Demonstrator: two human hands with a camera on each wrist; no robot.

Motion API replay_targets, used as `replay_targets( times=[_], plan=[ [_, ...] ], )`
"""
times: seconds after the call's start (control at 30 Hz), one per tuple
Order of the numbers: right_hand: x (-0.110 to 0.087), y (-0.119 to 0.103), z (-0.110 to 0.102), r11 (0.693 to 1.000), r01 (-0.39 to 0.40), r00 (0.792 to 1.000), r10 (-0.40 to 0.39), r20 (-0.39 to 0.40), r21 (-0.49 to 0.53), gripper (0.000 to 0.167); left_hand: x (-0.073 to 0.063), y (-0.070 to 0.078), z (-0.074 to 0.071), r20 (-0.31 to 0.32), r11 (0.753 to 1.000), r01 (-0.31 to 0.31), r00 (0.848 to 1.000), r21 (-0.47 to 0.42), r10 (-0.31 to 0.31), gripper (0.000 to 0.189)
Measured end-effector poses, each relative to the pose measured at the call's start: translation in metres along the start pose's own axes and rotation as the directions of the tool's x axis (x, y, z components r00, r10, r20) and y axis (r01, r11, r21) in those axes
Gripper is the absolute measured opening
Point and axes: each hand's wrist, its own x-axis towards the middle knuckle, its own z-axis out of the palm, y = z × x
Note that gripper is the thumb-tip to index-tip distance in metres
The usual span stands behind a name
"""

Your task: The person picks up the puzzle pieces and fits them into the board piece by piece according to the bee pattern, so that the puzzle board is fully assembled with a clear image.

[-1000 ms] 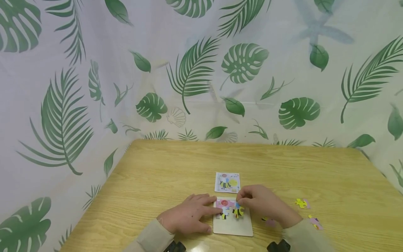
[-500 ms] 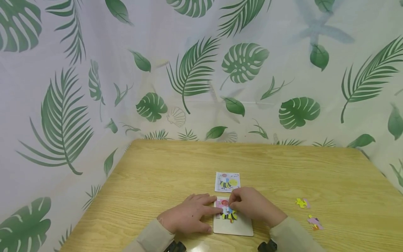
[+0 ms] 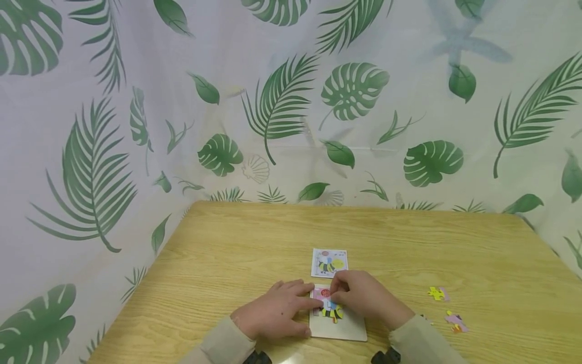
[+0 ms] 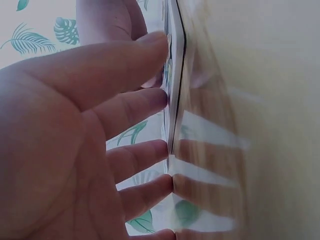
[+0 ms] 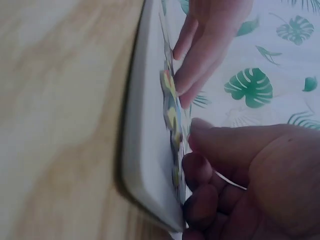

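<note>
My left hand lies palm down at the left side of a pale puzzle board, fingers spread. Its index fingertip presses the pink and white puzzle section at the board's upper left. Bent over the board from the right, my right hand pinches a yellow, black and blue puzzle piece against that section; its fingers partly cover the piece. In the right wrist view, thumb and fingertips meet close over the board, beside the raised coloured pieces.
Just behind the board lies a picture card with a bee on it. Off to the right are a yellow and pink piece and a pink piece. A leaf-patterned curtain hangs behind the wooden table.
My right hand has moved left with the puzzle piece, bringing it up against the pieces on the board. The left hand has stayed in place.
</note>
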Motion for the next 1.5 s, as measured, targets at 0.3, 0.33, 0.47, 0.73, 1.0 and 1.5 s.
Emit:
replay_targets(
  times=[0.3, 0.33, 0.47, 0.73, 1.0, 1.5],
  plan=[
    [-0.004, 0.006, -0.006, 0.998, -0.03, 0.999, 0.031, -0.024, 0.063, 0.013, -0.001, 0.007, 0.001, -0.025, 1.0, 0.002, 1.0, -0.03, -0.002, 0.062],
    [-0.004, 0.007, -0.006, 0.998, -0.02, 0.999, 0.022, -0.025, 0.054, 0.014, 0.0, 0.008, 0.0, -0.016, 0.999, 0.002, 1.0, -0.032, -0.003, 0.062],
    [-0.003, 0.008, -0.005, 1.0, 0.012, 0.999, -0.012, -0.032, 0.003, 0.016, 0.001, 0.014, -0.001, 0.044, 1.0, 0.017, 0.999, -0.025, -0.016, 0.062],
    [-0.003, 0.008, -0.002, 0.997, 0.028, 0.998, -0.032, -0.055, -0.069, 0.02, 0.004, 0.014, 0.004, 0.058, 1.0, 0.009, 0.998, 0.025, -0.011, 0.062],
    [-0.002, 0.002, -0.001, 0.998, -0.014, 0.999, 0.011, -0.037, -0.067, 0.02, 0.005, 0.012, 0.005, 0.062, 1.0, 0.015, 0.998, 0.013, -0.016, 0.06],
    [0.002, 0.003, 0.001, 0.995, -0.051, 0.999, 0.049, -0.016, -0.082, 0.022, 0.006, 0.013, 0.006, 0.04, 0.997, -0.001, 0.999, 0.08, -0.002, 0.055]
  ],
)
